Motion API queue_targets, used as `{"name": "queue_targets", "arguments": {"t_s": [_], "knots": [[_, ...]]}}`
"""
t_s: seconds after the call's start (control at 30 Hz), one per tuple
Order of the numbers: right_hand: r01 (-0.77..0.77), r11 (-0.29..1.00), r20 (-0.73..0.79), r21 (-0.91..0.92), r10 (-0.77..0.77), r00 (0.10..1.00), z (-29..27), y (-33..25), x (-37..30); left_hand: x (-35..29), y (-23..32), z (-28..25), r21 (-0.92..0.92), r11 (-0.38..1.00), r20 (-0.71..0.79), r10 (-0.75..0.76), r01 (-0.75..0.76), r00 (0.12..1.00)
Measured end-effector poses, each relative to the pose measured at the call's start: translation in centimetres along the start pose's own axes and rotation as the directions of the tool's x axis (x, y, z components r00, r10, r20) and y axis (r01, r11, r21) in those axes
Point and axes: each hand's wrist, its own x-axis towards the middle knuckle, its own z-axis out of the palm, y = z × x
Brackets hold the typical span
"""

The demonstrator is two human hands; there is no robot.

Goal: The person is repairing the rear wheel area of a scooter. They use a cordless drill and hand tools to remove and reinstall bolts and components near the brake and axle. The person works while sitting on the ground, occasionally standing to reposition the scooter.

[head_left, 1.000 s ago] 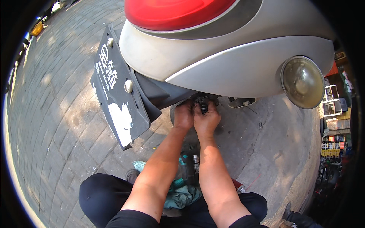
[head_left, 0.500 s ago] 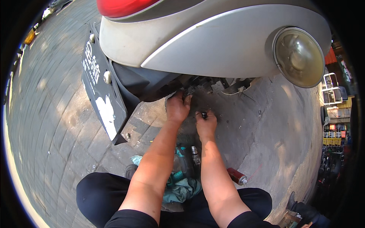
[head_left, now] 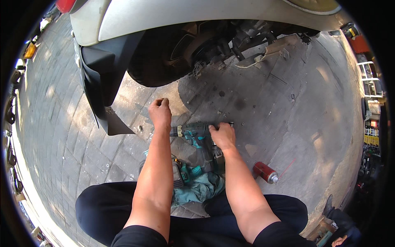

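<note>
My left hand (head_left: 161, 113) is raised over the pavement in front of the wheel (head_left: 160, 68) of a silver scooter (head_left: 177, 14). Its fingers are pinched together, and whatever they may hold is hidden. Beside the rear end of a teal and black cordless drill (head_left: 196, 131), my right hand (head_left: 223, 135) is closed. A small metallic piece (head_left: 231, 124) shows just past its fingers; I cannot make out its kind, nor whether it is held. The drill lies on its side, its chuck pointing left. A coil spring (head_left: 197, 92) lies on the ground below the scooter's underside parts.
A red spray can (head_left: 265, 172) lies right of my right forearm. A crumpled teal cloth (head_left: 199, 188) is between my knees, beside another teal and black tool (head_left: 185, 171). The black mudguard (head_left: 98, 74) hangs at the left. At the far right sits another person's hand (head_left: 340, 241).
Both hands have drawn back from the scooter's underside toward me, the right one down to the drill. The view has shifted, so the wheel and the spring now show.
</note>
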Motion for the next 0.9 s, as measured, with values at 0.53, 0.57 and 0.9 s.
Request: {"name": "queue_targets", "arguments": {"t_s": [0.53,0.57,0.9], "knots": [[-0.071,0.989,0.338,0.13,0.023,0.941,-1.0,-0.9,-3.1,-3.3,-7.5,-6.3,0.353,0.913,-0.281,-0.105,0.205,0.954],[-0.05,0.984,0.293,0.173,-0.003,0.956,-1.4,-0.8,-3.1,-3.9,-7.2,-5.9,0.445,0.888,-0.209,-0.02,0.114,0.978],[0.685,0.703,-0.451,0.189,-0.558,0.697,1.2,-2.5,-6.0,-11.6,2.9,-0.4,-0.467,0.807,0.564,-0.042,0.361,0.825]]}}
